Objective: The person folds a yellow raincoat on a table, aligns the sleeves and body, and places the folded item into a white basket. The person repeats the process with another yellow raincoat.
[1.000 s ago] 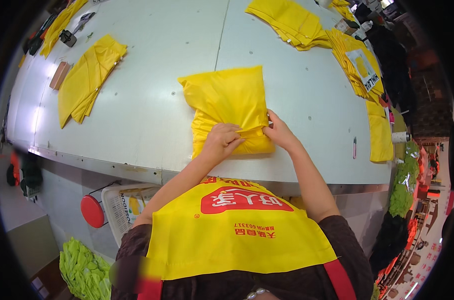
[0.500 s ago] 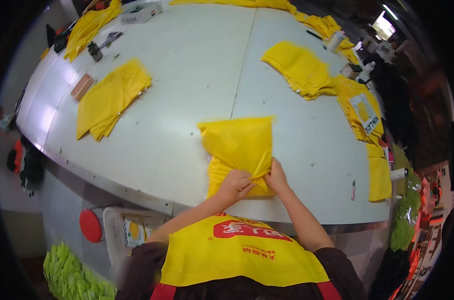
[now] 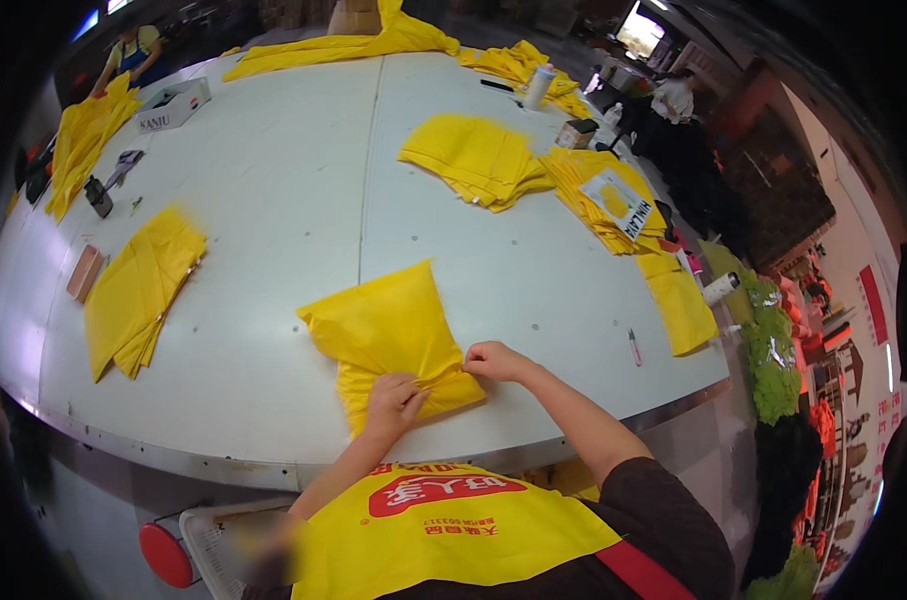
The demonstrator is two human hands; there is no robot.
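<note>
A puffed, pillow-like yellow fabric piece point(image 3: 384, 310) lies near the table's front edge, creased across its lower part. On those creases rests my left hand point(image 3: 396, 402), its fingers drawn together and pinching the fabric. My right hand point(image 3: 496, 362) is closed at the right edge of the piece, fingertips pressed together. Whatever is in that pinch is too small to make out; whether it still touches the fabric is unclear.
Stacks of flat yellow fabric lie at left point(image 3: 144, 300), at back point(image 3: 469, 155) and at right point(image 3: 594, 195). Pink-handled snips point(image 3: 635, 348) lie to my right. A thread cone point(image 3: 721, 288) stands by the right edge. Below the table are a red stool point(image 3: 166, 555) and a white basket point(image 3: 209, 545).
The view has swung right, so the table things appear shifted left. The yellow piece has turned on the table, and my right hand has drawn outward at its right edge.
</note>
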